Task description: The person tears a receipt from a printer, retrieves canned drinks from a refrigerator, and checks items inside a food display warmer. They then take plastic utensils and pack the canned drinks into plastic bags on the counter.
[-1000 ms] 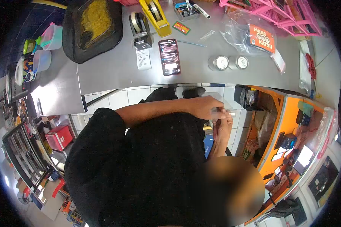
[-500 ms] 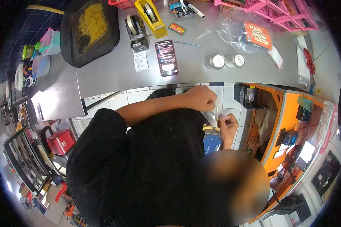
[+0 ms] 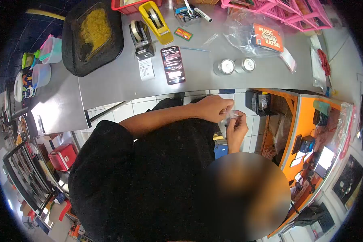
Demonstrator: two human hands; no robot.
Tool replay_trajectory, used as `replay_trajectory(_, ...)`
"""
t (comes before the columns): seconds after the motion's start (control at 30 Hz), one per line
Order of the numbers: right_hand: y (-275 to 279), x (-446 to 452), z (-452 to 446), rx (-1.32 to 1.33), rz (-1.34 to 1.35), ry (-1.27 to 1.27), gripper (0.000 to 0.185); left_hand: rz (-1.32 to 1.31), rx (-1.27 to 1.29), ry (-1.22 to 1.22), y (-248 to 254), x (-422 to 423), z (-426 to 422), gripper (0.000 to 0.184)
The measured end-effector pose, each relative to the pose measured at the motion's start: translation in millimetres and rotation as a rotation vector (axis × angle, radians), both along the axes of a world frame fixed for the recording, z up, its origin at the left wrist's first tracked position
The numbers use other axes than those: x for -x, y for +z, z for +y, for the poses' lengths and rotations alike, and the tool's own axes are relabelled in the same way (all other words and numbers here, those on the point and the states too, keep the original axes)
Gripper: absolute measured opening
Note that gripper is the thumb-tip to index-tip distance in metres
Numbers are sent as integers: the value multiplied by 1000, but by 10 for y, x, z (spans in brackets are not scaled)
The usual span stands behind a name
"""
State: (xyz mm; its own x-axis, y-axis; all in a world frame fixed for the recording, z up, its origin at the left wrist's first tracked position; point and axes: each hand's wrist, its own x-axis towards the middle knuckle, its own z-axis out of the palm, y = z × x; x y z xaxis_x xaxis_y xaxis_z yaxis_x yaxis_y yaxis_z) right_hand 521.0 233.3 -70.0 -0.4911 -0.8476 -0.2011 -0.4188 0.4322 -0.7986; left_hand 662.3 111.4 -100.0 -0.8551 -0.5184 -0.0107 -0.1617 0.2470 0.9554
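Note:
My left hand (image 3: 213,109) reaches across in front of my black shirt, its fingers closed in a pinch. Between the hands is a small piece of clear plastic (image 3: 228,116), probably a little bag, partly covered by the fingers. On its other side my right hand (image 3: 237,130) pinches the plastic between thumb and fingers. Both hands are close together beyond the near edge of the metal table (image 3: 149,90), above the tiled floor. What the plastic contains, if anything, is too small to make out.
On the table are two cans (image 3: 225,67), a phone (image 3: 173,65), a receipt (image 3: 146,69), tape dispensers (image 3: 156,22), a plastic-wrapped orange box (image 3: 268,38) and a black tray (image 3: 93,36). An orange cabinet (image 3: 300,117) stands on the right, with a pink rack (image 3: 286,14) behind.
My right hand has moved up and left, closer to my left hand. The plastic between them now looks gathered and shorter. The whole view has shifted slightly.

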Motion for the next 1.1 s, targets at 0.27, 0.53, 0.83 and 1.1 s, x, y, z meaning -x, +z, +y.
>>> replay_trajectory(0.27,-180,95,-24,-77,-340,201,13,-28,97,7,120,-240,87,23)
replay_trajectory(0.53,-156,-532,-844,-154,-238,1072,10,-408,-11,602,226,-1207,598,31)
replay_trajectory(0.83,-311,-2952,-918,-789,-409,1693,14,-239,-160,1218,111,-2932,2100,22)
replay_trajectory(1.1,-112,-5456,542,-946,-111,2315,10,47,-254,1660,443,-4278,3999,19)
